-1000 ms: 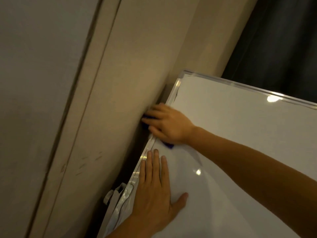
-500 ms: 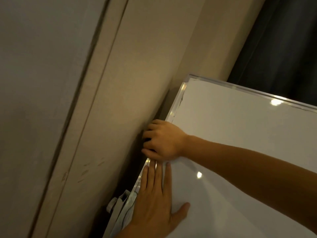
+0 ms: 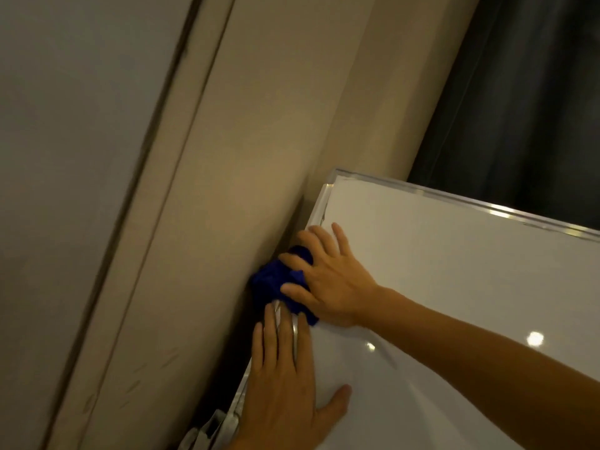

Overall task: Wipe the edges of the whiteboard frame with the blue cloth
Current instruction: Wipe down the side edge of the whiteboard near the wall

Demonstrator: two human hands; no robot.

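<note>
A white whiteboard [image 3: 454, 280] with a silver frame [image 3: 454, 199] leans beside a beige wall. My right hand [image 3: 328, 280] presses a crumpled blue cloth [image 3: 276, 280] onto the frame's left edge, fingers spread over the cloth. Most of the cloth bulges out to the left of the hand, against the wall. Just below, my left hand [image 3: 285, 384] lies flat on the board with its fingers straight, the fingertips touching the left frame edge under the cloth. It holds nothing.
The beige wall [image 3: 227, 206] runs close along the board's left edge, leaving a narrow dark gap. A dark curtain [image 3: 526, 102] hangs behind the top edge. A white plastic fitting [image 3: 211, 430] sits at the frame's lower left.
My right hand has opened out and shifted, so the blue cloth now shows plainly at the frame's left edge. The left hand stays flat on the board.
</note>
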